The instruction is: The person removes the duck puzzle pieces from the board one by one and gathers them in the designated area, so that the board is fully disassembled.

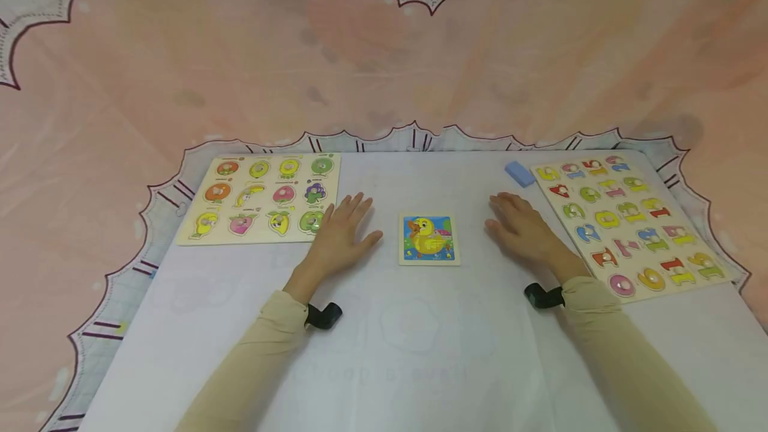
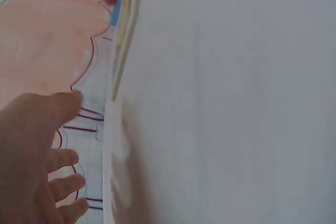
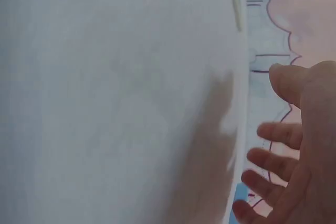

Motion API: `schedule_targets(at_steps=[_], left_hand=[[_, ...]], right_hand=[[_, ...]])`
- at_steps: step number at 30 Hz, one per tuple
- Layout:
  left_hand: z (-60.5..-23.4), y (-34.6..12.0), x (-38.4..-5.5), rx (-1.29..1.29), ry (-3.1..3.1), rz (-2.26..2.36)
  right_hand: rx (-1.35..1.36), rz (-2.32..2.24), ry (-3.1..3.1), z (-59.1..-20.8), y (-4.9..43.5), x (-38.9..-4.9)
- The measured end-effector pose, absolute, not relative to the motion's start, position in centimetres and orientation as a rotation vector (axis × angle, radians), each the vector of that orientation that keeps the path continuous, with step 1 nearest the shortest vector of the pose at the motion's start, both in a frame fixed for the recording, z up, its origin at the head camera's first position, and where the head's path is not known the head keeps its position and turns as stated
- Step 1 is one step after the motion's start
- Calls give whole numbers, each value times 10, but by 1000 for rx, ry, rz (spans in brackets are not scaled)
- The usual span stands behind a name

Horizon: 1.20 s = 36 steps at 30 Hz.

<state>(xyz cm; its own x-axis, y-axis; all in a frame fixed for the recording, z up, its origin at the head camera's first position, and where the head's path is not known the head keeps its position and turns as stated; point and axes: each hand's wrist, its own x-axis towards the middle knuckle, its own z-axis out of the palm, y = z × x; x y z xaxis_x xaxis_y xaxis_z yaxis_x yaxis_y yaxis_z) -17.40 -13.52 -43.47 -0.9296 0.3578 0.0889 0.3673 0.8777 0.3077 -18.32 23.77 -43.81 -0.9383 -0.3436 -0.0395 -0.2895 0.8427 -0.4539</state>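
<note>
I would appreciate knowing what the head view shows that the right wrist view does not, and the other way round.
Only the head view shows the left hand, the fruit board, the number board and the duck picture. Only the right wrist view shows the palm side of the right hand, close up. Both show the right hand itself, the blue block (just part of it in the wrist view), the white tabletop and the peach cloth.
</note>
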Motion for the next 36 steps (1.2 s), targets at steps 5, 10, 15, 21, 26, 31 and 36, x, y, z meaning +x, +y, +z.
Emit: schedule_targets(at_steps=[5,10,15,21,26,31,36], left_hand=[[-438,-115,-171,-688,-2998,-714],[-445,-100,-169,-735,-2998,-817],[-451,-97,-167,-732,-2967,-852],[-458,-99,-166,-787,-2921,-856],[-461,-101,-164,-809,-2887,-853],[-461,-102,-163,-810,-2877,-839],[-461,-103,-163,-807,-2870,-838]], right_hand=[[-582,-878,2827,-439,222,-182],[-628,-993,2771,-437,200,-180],[-636,-1073,2716,-437,178,-181],[-613,-1105,2675,-440,158,-181],[-611,-1116,2683,-441,146,-182],[-651,-1094,2734,-444,136,-183],[-673,-1047,2813,-448,130,-185]])
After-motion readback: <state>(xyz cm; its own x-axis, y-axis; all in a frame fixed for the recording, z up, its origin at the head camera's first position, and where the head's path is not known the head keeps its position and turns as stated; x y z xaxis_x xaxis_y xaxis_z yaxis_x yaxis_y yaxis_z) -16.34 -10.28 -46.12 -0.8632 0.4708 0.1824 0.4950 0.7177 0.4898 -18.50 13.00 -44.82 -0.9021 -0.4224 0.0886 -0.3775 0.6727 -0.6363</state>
